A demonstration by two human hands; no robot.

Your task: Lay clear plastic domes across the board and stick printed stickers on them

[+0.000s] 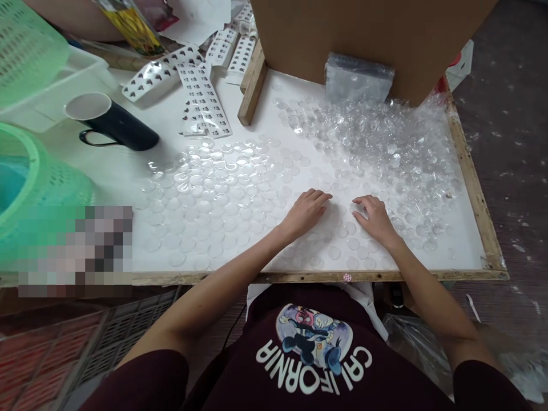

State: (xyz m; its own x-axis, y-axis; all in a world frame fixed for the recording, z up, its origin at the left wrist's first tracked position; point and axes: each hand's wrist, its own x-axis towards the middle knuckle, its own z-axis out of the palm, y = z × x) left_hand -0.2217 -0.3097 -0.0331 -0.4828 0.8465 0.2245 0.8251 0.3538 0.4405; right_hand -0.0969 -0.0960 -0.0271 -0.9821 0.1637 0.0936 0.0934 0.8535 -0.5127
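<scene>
Many clear round discs (222, 188) lie spread in a single layer over the left and middle of the white tabletop. A dense heap of similar clear discs (385, 137) covers the right side. My left hand (305, 214) rests low over the table at the right edge of the spread discs, its fingers stretched out and holding nothing I can see. Facing it, my right hand (374, 218) is by the near edge of the heap, thumb and fingers apart. Loose discs lie beneath and around it; whether its fingertips touch one is unclear.
A dark mug (128, 127) stands at the left, beside a green basket (55, 177) and a white bin (81, 91). Sticker sheets (203, 100), a wooden block (253, 85), a plastic-wrapped pack (358, 79) and a cardboard box (363, 34) are behind. Wooden strips (475, 188) edge the table.
</scene>
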